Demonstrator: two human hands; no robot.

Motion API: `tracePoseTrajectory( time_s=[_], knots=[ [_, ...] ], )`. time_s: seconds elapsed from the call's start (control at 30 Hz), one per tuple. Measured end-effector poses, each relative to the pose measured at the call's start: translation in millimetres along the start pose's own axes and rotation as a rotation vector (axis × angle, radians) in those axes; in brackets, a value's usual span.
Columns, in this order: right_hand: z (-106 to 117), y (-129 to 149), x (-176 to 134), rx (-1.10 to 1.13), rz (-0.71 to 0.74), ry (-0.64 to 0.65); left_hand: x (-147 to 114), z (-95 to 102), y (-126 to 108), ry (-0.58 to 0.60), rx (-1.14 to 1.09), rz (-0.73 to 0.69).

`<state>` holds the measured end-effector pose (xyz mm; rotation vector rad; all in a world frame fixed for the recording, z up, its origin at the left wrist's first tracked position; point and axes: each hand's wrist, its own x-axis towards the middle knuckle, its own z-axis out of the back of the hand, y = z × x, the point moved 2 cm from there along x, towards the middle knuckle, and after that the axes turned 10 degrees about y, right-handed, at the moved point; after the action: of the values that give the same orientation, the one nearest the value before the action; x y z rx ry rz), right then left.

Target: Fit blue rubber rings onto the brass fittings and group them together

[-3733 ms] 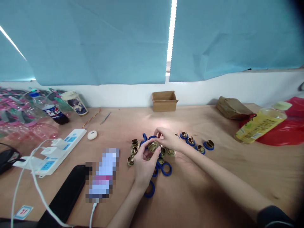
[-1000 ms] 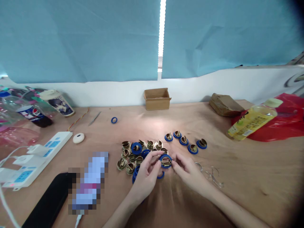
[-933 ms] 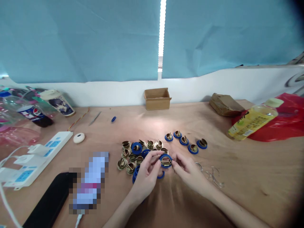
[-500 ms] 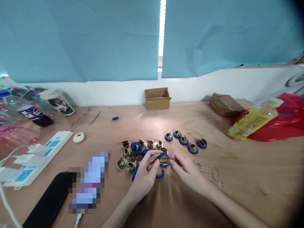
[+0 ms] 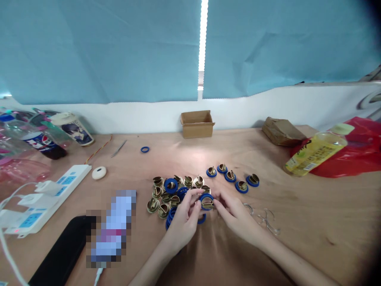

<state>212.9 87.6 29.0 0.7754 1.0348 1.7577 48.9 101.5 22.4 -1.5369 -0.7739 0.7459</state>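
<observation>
Between my two hands is a round gold metal piece (image 5: 207,203) with a bar across its open back and a blue ring (image 5: 203,196) around its rim. The fingertips of my left hand (image 5: 186,218) pinch its left side. On its right side, the thumb and fingers of my right hand (image 5: 231,208) are closed on the edge. Just beyond my left hand lies a pile of similar gold pieces (image 5: 163,210), with loose blue rings (image 5: 171,185) among them. Several gold pieces with blue rings (image 5: 241,186) lie apart, past my right hand.
Thin clear curved strips (image 5: 268,222) lie right of my right forearm. At the back stands a small cardboard box (image 5: 197,130); a lone blue ring (image 5: 145,149) and tweezers-like metal tool (image 5: 119,148) lie leftward. A phone (image 5: 114,226), power strip (image 5: 50,202) and bottles (image 5: 317,153) flank the work area.
My hands and the piece between them have shifted very slightly. The lone blue ring at the back now shows a wider opening, lying flatter than before.
</observation>
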Motion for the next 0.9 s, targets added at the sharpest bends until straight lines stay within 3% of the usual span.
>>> tracePoseTrajectory(
  time_s=[0.17, 0.33, 0.9],
  knots=[
    [-1.7, -4.5, -0.8, 0.063, -0.023, -0.031, 2.8, 2.5, 6.5, -0.081, 0.054, -0.02],
    [-1.3, -6.4, -0.7, 0.082, -0.007, -0.093, 1.4, 5.7, 9.1, -0.196, 0.28, -0.028],
    [-0.5, -6.4, -4.2, -0.108, 0.053, -0.194, -0.6, 6.4, 3.7, -0.192, 0.247, -0.07]
  ],
)
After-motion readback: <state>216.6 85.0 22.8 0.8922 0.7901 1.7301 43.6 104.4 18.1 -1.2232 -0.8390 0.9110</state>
